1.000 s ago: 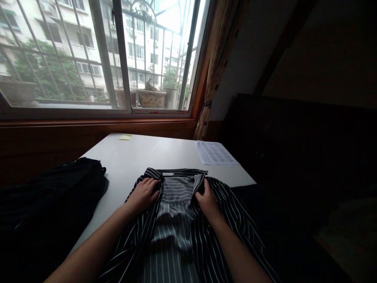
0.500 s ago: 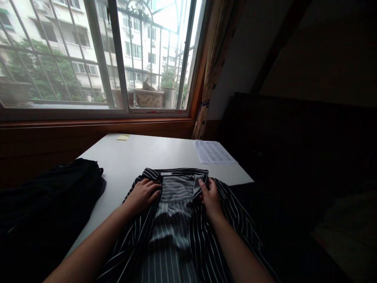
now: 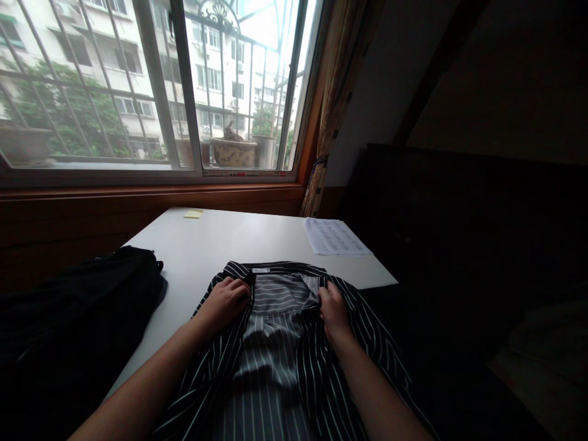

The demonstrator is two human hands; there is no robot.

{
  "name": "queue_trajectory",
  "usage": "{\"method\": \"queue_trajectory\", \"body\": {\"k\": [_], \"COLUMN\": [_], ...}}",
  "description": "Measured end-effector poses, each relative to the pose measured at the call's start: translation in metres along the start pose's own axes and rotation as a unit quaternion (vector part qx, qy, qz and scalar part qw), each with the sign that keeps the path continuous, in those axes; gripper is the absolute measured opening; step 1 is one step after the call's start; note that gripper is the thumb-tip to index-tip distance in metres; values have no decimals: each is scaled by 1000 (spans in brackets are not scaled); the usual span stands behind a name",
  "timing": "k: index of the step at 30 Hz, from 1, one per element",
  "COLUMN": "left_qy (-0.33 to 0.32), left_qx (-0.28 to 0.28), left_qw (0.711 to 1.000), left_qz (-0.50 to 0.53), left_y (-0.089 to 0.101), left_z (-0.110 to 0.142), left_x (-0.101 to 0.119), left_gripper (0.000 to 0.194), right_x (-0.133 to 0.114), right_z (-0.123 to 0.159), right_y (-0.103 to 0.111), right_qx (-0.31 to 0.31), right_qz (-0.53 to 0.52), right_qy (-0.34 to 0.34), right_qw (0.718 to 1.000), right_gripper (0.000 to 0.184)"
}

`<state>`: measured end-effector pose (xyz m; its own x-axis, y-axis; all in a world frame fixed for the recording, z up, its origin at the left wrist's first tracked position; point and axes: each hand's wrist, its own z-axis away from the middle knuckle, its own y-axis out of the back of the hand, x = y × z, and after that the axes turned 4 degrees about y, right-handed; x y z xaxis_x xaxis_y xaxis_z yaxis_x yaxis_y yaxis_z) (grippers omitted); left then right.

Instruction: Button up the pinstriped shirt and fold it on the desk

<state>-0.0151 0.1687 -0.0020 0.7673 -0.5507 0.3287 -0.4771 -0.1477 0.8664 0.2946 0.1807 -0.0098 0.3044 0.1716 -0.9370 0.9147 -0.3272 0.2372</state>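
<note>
A black shirt with white stripes (image 3: 271, 343) lies spread open on the white table, its collar toward the window and its paler inside facing up. A small white label shows at the back of the neck. My left hand (image 3: 228, 299) rests on the shirt's left front edge just below the collar, fingers curled over the cloth. On the other side, my right hand (image 3: 334, 309) is closed on the right front edge near the collar, pinching the fabric between thumb and fingers. Folds of cloth hide some of the fingertips.
Printed sheets of paper (image 3: 337, 237) lie at the table's (image 3: 229, 239) far right corner. Yellow sticky notes (image 3: 193, 214) are at the back left. A dark bag or garment (image 3: 82, 306) covers the left side. Beyond the table stand a barred window and a tied curtain (image 3: 316, 184).
My right hand has shifted slightly right and closed its thumb over the shirt edge, turning the collar corner. The left hand's fingers have curled in a little more on the cloth.
</note>
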Motion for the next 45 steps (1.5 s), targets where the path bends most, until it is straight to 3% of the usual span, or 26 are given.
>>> {"method": "queue_trajectory", "body": {"k": [5,11,21,24,30,34,38,41,45], "left_qy": [4,-10,-48,-43,-15,1,4,11,14], "left_qx": [5,-3,-86,-100,-104,-120,-103,-68,-23], "left_qw": [1000,997,975,972,972,971,976,985,995], "left_qz": [19,83,200,210,209,208,194,160,91], "left_y": [-6,-3,22,26,33,52,71,66,38], "left_z": [-1,1,6,15,54,78,76,64,55], "left_x": [-6,-3,17,22,35,52,62,59,45], "left_gripper": [17,21,16,15,19,19,17,15,17], "right_x": [-4,-14,-51,-51,-50,-57,-69,-79,-83], "right_z": [-1,5,38,46,74,99,105,97,84], "right_y": [0,-4,-21,-25,-20,-10,2,9,11], "right_qx": [3,-48,-232,-262,-246,-303,-311,-283,-260], "right_qz": [14,-1,-78,-77,-44,-46,-13,7,-10], "right_qy": [8,15,8,1,-3,-30,-1,3,-53], "right_qw": [1000,999,969,962,968,952,950,959,964], "right_gripper": [39,46,44,45,42,39,31,34,51]}}
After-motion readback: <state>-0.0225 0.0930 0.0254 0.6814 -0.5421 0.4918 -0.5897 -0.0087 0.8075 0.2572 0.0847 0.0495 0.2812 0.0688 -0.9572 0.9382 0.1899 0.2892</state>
